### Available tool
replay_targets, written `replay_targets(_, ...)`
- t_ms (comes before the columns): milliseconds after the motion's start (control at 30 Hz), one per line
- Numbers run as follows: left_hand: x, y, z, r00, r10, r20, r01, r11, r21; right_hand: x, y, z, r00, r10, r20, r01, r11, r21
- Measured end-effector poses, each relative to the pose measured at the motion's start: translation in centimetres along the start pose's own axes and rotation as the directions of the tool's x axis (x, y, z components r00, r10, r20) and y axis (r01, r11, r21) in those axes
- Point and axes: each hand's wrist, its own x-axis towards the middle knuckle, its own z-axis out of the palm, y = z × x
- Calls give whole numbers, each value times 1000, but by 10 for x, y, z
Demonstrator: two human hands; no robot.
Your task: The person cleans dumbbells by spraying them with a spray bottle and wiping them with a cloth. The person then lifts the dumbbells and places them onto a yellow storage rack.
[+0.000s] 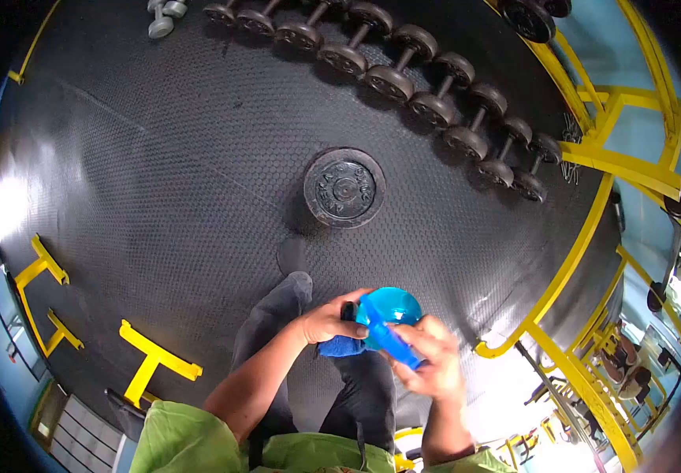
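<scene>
The work is in midcourse, as I judge it: a turquoise cup point(405, 301) is raised off the floor point(159, 173), in front of the person's legs, and a blue strip point(388, 337) slants across its mouth. Both are in the hands, and neither is set down. The left hand point(328, 322) is closed on the cup's near side, with a black part point(348, 310) by its fingers and a blue cloth point(340, 346) hanging just below. The right hand point(429, 356) is curled round the lower end of the strip and hides part of the cup. That hand is blurred, so I cannot tell whether the strip is loose or joined to the cup, or how much is left to do with it.

Ahead of the feet, a round black plate point(345, 188) lies on the floor, the nearest thing in the way of a step forward. Beyond it runs a slanting row of dark dumbbells point(388, 83), with small grey dumbbells point(161, 27) off to the left. A yellow frame point(573, 272) bounds the right side, and a yellow stand point(151, 364) rises on the left, near the left elbow.
</scene>
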Motion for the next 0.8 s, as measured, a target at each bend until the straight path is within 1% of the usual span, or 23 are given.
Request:
replay_targets(33,5,2,-3,994,-75,80,77,997,-11,3,12,-3,994,-107,23,108,991,-73)
replay_targets(67,12,1,-10,990,-58,128,54,998,32,16,14,-9,983,-174,62,182,971,-154)
replay_targets(100,19,-1,-14,991,-45,128,38,998,51,26,27,-6,952,-301,60,307,943,-128)
replay_targets(167,33,-1,-24,981,-118,151,96,984,150,31,52,11,957,-285,51,270,944,190)
replay_targets(233,46,5,-34,985,-46,166,15,983,183,32,82,18,952,-306,14,291,919,266)
replay_targets(267,52,8,-40,981,-124,148,89,970,227,41,97,25,949,-312,-44,310,896,317)
replay_targets(300,57,11,-46,971,-206,124,166,948,273,48,117,24,926,-376,16,373,922,110)
replay_targets(333,60,14,-47,972,-169,163,100,926,365,53,128,32,949,-315,-1,303,912,276)
replay_targets(367,62,5,-50,974,-161,161,115,958,262,57,137,39,967,-253,11,223,870,439)
replay_targets(400,63,1,-52,985,-145,88,109,939,325,62,139,41,987,-157,25,118,831,544)
replay_targets(433,61,2,-50,993,-119,19,103,914,393,66,142,44,987,-138,76,58,767,639)
replay_targets(467,58,7,-47,996,-87,22,69,902,426,71,149,44,975,-175,136,41,746,665)
replay_targets(500,52,17,-37,990,-56,-126,135,579,804,74,158,44,957,-209,200,16,729,685)
replay_targets(533,46,21,-29,966,54,-253,245,126,961,79,172,47,926,-289,244,116,831,544)
replay_targets(567,36,18,-27,945,180,-272,297,-126,947,82,184,50,889,-345,302,215,896,388)
replay_targets(600,29,16,-26,915,242,-324,371,-185,910,77,182,61,905,-338,260,220,892,395)
replay_targets(633,22,15,-25,880,291,-375,446,-237,863,75,193,71,925,-257,278,137,912,387)
replay_targets(700,12,19,-30,866,278,-416,476,-199,857,69,210,90,950,-144,277,29,924,381)
replay_targets(733,8,15,-39,855,299,-424,476,-127,870,67,219,99,956,-109,274,-1,927,374)
replay_targets(767,10,9,-50,845,296,-446,497,-126,859,65,227,107,960,-79,270,-27,930,366)
replay_targets(800,13,4,-57,820,276,-502,556,-171,813,64,229,112,948,8,319,-105,952,288)
